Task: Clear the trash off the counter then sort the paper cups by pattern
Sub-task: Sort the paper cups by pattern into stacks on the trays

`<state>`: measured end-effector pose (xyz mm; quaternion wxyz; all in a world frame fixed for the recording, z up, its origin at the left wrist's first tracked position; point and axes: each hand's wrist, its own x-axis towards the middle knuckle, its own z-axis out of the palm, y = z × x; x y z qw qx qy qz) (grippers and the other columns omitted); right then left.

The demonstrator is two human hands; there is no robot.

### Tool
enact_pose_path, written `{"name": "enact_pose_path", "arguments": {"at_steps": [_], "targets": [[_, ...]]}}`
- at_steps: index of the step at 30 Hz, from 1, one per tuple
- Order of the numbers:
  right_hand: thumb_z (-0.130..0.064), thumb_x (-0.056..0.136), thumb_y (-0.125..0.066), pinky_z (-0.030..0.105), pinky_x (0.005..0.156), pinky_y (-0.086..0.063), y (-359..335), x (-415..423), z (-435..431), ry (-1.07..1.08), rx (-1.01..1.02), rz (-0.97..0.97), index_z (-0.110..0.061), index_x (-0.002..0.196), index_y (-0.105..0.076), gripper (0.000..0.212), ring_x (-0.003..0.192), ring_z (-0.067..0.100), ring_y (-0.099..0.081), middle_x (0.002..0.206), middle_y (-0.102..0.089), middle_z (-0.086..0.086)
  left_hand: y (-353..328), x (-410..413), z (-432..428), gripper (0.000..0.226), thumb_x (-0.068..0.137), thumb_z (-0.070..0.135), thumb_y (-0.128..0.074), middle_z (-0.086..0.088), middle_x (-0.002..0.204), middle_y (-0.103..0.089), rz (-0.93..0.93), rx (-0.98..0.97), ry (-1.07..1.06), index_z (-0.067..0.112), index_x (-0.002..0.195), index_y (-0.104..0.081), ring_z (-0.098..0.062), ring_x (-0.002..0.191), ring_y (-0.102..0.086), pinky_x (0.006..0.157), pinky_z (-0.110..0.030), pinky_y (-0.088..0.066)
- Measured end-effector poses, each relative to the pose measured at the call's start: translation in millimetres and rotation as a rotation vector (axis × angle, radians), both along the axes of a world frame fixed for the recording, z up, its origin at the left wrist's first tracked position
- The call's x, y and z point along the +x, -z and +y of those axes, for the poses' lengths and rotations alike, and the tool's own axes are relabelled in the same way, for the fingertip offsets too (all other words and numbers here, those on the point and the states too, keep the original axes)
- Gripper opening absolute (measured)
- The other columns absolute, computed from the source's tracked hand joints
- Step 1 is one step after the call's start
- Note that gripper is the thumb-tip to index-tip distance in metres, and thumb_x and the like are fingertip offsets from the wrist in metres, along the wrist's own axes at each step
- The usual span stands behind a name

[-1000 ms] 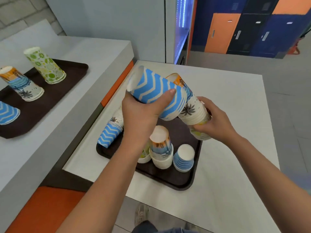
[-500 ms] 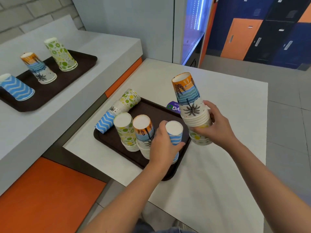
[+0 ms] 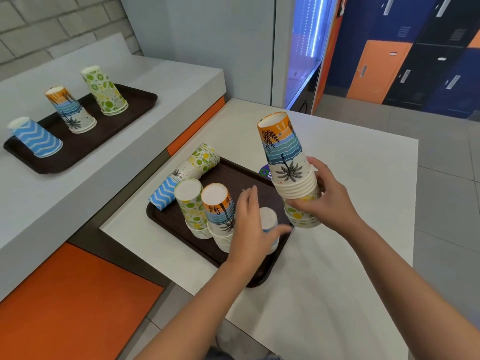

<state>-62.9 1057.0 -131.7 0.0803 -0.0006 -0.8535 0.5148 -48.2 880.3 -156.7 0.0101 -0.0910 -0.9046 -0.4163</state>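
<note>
White surface [image 3: 337,255], dark tray [image 3: 181,224]: your right hand [image 3: 330,203] grips the mixed cup stack [image 3: 288,162] — near upright, top leaning left — over the tray's right edge; your left hand [image 3: 252,229], fingers spread and empty, hovers just left.

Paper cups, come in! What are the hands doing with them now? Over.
Right hand grips tall nested stack of palm-tree and lime-print paper cups, aloft. Left hand open at short blue-printed cup stack on dark brown tray. Upright palm-tree stack close beside.

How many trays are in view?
2. One tray sits on the grey counter at left; the other tray lies on the white table nearby. None seem hidden.
</note>
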Motion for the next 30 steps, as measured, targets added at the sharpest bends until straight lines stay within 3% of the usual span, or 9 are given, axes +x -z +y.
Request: {"name": "enact_pose_path", "arguments": {"at_steps": [3,5,8,10,17,20,23,30], "targets": [[-0.028,0.061,-0.087,0.033,0.092,-0.051,-9,-4,-4,-0.019,0.049,0.044,-0.056,0.127,-0.038,0.087,0.107,-0.003,-0.058,0.115,-0.059,-0.025,-50,-10,-1,0.096,0.071,0.047,-0.077,0.001,0.147,-0.035,0.096,0.417,-0.153,0.020,0.148,-0.025,-0.006,0.137,-0.031,0.113,-0.026,-0.030],[-0.031,0.059,-0.087,0.032,0.092,-0.050,-16,-9,-10,-0.039,0.090,0.068,-0.047,0.137,-0.032,0.097,0.106,0.005,-0.058,0.115,-0.058,-0.020,-82,-27,-4,0.091,0.068,0.039,-0.081,0.002,0.136,-0.048,0.069,0.591,-0.235,0.021,0.143,-0.032,-0.007,0.126,-0.047,0.104,-0.024,-0.042],[-0.035,0.058,-0.087,0.028,0.089,-0.047,-28,-17,-21,-0.073,0.140,0.088,-0.041,0.146,-0.019,0.112,0.103,0.009,-0.057,0.111,-0.056,-0.015,-112,-53,-9,0.071,0.063,0.033,-0.087,0.007,0.110,-0.066,0.019,0.591,-0.212,0.017,0.123,-0.053,-0.003,0.097,-0.066,0.083,-0.021,-0.054],[-0.034,0.059,-0.087,0.026,0.087,-0.046,-34,-21,-29,-0.079,0.152,0.110,-0.040,0.148,-0.014,0.116,0.101,0.008,-0.057,0.111,-0.056,-0.014,-115,-63,-14,0.059,0.060,0.030,-0.089,0.007,0.099,-0.071,0.019,0.586,-0.207,0.015,0.110,-0.061,-0.003,0.087,-0.069,0.080,-0.024,-0.057],[-0.038,0.059,-0.086,0.026,0.089,-0.043,-39,-36,-44,-0.047,0.234,0.104,-0.043,0.149,-0.007,0.120,0.110,0.016,-0.056,0.125,-0.057,-0.005,-124,-82,-39,0.043,0.060,0.029,-0.089,0.007,0.092,-0.073,0.088,0.648,-0.307,0.021,0.095,-0.065,-0.007,0.084,-0.071,0.082,-0.035,-0.059],[-0.039,0.060,-0.087,0.023,0.086,-0.040,-38,-41,-50,-0.038,0.253,0.094,-0.041,0.149,-0.007,0.120,0.109,0.015,-0.055,0.123,-0.055,-0.004,-130,-91,-51,0.051,0.055,0.032,-0.088,0.002,0.095,-0.073,0.077,0.700,-0.330,0.017,0.097,-0.065,-0.011,0.086,-0.071,0.083,-0.039,-0.058],[-0.039,0.060,-0.087,0.025,0.087,-0.042,-38,-44,-57,-0.044,0.266,0.095,-0.039,0.150,-0.007,0.120,0.109,0.016,-0.055,0.122,-0.055,-0.004,-131,-93,-60,0.058,0.050,0.037,-0.088,0.001,0.096,-0.073,0.068,0.699,-0.347,0.016,0.100,-0.065,-0.012,0.087,-0.071,0.083,-0.039,-0.058],[-0.038,0.060,-0.087,0.031,0.091,-0.043,-30,-53,-57,-0.033,0.305,0.052,-0.037,0.151,-0.008,0.120,0.117,0.021,-0.054,0.132,-0.054,0.004,-147,-95,-100,0.034,0.065,0.018,-0.086,0.000,0.092,-0.072,0.165,0.840,-0.414,0.018,0.091,-0.065,-0.013,0.086,-0.071,0.079,-0.031,-0.057]]}}
